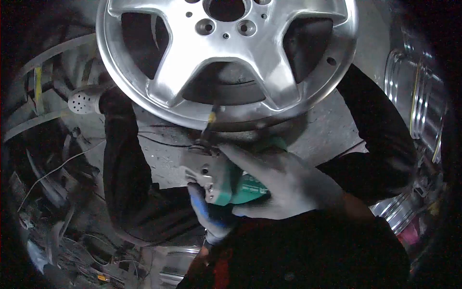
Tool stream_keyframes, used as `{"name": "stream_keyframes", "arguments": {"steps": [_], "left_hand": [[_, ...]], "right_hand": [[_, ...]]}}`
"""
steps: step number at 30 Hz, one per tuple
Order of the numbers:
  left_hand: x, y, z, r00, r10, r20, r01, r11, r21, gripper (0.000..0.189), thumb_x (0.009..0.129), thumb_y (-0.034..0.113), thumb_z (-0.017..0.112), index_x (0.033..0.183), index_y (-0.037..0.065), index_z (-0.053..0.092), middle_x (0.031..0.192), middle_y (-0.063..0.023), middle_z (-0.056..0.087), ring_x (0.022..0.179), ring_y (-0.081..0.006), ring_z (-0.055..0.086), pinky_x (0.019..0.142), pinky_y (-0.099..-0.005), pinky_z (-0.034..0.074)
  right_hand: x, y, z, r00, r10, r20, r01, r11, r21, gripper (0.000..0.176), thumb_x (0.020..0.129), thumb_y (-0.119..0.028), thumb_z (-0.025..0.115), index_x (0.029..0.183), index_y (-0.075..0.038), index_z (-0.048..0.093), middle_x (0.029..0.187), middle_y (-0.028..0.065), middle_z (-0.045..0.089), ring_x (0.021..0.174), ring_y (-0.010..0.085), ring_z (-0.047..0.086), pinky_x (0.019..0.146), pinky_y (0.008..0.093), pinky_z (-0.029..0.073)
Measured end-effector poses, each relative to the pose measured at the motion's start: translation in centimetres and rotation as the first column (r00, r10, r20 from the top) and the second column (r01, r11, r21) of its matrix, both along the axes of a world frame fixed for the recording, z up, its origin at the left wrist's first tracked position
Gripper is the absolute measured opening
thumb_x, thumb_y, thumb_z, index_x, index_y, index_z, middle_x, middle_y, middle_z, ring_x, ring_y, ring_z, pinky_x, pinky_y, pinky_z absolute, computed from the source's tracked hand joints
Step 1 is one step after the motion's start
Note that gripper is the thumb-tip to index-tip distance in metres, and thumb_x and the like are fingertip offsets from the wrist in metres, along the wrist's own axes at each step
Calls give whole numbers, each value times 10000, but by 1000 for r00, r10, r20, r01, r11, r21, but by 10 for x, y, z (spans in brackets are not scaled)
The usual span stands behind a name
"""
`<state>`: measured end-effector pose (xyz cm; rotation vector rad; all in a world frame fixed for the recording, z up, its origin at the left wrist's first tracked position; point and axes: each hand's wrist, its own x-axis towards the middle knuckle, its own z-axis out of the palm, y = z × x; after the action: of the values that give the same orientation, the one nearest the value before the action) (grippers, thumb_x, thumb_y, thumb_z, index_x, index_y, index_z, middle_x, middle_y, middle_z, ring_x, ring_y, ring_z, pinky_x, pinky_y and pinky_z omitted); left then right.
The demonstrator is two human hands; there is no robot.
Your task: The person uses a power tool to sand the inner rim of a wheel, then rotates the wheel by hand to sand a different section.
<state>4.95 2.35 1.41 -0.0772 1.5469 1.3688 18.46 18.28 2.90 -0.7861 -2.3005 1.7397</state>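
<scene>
A green angle grinder (225,185) with a bare metal gear head is held between my two gloved hands, low in front of the wheel. My right hand (293,185) is wrapped round its green body from the right. From below, my left hand (204,214), in a glove with a blue patch, grips by the gear head. A thin shaft (210,124) rises from the head, its blurred tip overlapping the lower rim. The silver alloy wheel (226,50) faces me, spokes shiny, with a dark opening between the two lower spokes.
My dark-clothed legs (127,164) bend on both sides of the wheel, one foot in a light perforated shoe (84,102). More shiny rims (409,96) stand at right. Cables and clutter (96,241) lie at lower left on the grey floor (159,166).
</scene>
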Motion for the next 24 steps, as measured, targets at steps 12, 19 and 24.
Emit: {"name": "stream_keyframes", "arguments": {"steps": [12, 19, 24], "left_hand": [[-11, -6, 4, 996, 83, -19, -82, 996, 45, 657, 1066, 481, 378, 1549, 41, 312, 1541, -176, 390, 1381, -314, 450, 1152, -483, 370], [10, -6, -8, 985, -58, -165, 34, 989, -147, 620, 1085, 446, 335, 1527, 11, 330, 1504, -189, 437, 1364, -304, 464, 1140, -473, 382], [-4, 6, 0, 927, 144, -348, -193, 975, -111, 627, 1087, 472, 269, 1538, 39, 319, 1513, -197, 435, 1366, -329, 467, 1168, -497, 352]], "right_hand": [[-13, -7, -14, 995, -15, -96, 14, 1000, -18, 934, 780, -337, 816, 1475, 83, 354, 1331, 299, 551, 1047, 383, 680, 854, 400, 582], [6, 3, -4, 998, 5, -57, -11, 993, -114, 953, 753, -298, 848, 1463, 106, 356, 1400, 294, 512, 1248, 414, 577, 1052, 439, 484], [-21, 4, -17, 989, 10, -146, -18, 998, -54, 969, 755, -313, 849, 1482, 85, 347, 1383, 287, 529, 1246, 423, 573, 1063, 441, 477]]}}
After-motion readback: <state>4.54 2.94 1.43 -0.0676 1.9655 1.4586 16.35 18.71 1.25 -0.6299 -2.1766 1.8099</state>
